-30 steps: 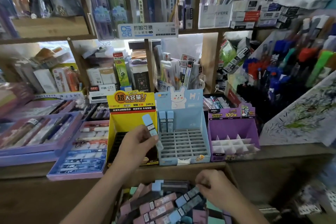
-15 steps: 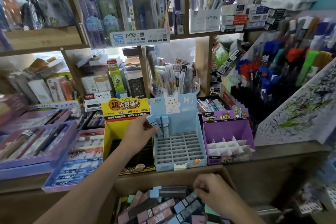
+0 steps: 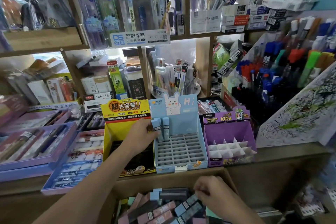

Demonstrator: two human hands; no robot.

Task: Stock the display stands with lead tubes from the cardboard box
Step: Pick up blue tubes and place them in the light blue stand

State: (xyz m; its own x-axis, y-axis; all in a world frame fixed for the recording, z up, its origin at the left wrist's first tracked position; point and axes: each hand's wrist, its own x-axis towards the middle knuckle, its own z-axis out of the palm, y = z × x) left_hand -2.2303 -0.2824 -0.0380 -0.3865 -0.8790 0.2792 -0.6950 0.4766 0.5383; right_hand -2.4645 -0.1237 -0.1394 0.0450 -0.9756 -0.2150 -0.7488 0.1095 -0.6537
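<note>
- The left hand (image 3: 140, 134) gripped a blue tube (image 3: 156, 125) between thumb and fingers; the tube stood nearly upright, long axis vertical, its lower end at the back-left corner of the blue stand (image 3: 183, 149); how deep it sat in its slot could not be seen.
- The tube lay just to the right of that hand's fingertips, touching them; a second tube (image 3: 165, 125) stood upright just beside it on the right, in the same back row.
- The rest of the grid was bare, so the next free slot probably lay to the right of the second tube, away from the left hand.
- The right hand (image 3: 216, 198) was down in the box (image 3: 154, 183), fingers curled over the loose tubes (image 3: 163, 209); whether it held one could not be told.
- The loose tubes lay flat and jumbled, mostly slanting from lower left to upper right; the blue ones lay just left of and under the right hand's fingers.
- The box sat below and in front of the stands, so the right hand was much nearer the supply and the left hand nearer the blue stand.
- A yellow stand (image 3: 125, 112) stood to the left of the blue one and a purple stand (image 3: 229, 132) to its right, all side by side on the desk (image 3: 291, 152).
</note>
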